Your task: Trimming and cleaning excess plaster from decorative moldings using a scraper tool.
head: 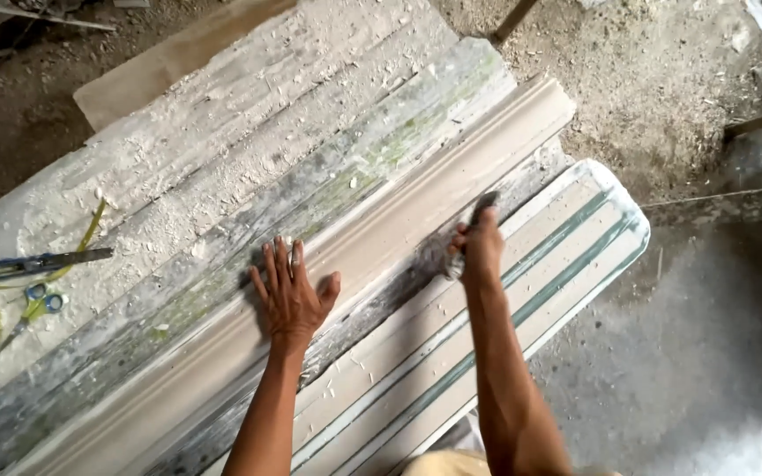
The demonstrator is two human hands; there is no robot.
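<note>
Right-hand grip (480, 247) closes around a small dark tool (485, 204), mostly hidden, against the long pale moulding (416, 207); left hand (290, 295) lies spread flat on the moulding

My left hand (288, 295) is lying flat on the long moulding (399, 216), which is running diagonally along the tabletop (178, 150). My right hand (480, 247) is sitting just right of the moulding, its grip closed on a small tool (484, 204). A knife (33, 262) and scissors (33, 308) are lying far left on the tabletop.
</note>
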